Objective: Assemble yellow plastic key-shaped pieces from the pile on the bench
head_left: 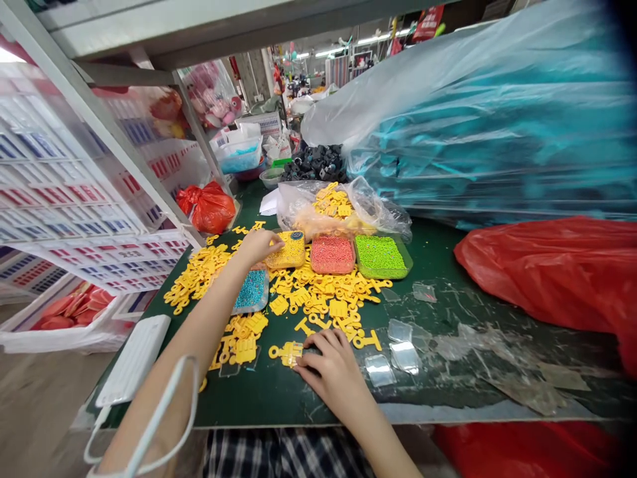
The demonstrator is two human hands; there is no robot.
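Note:
My left hand (259,245) reaches over the left side of a tray of yellow beads (291,252), fingers bent together at the beads; what is between the fingertips is too small to make out. A round dark-blue piece (297,235) lies at that tray's back corner. Down near the table's front, my right hand (331,362) pinches the right edge of a yellow plastic piece (288,354) with a ring at its left end and small coloured bits on it. Trays of blue beads (250,291), pink beads (333,255) and green beads (381,257) stand around the yellow one.
Loose yellow plastic pieces (199,273) cover much of the green table (428,255). Behind the trays is an open bag of yellow parts (332,202). Clear plastic squares (379,370) lie right of my right hand. A white power bank (133,358) with a cable rests at left.

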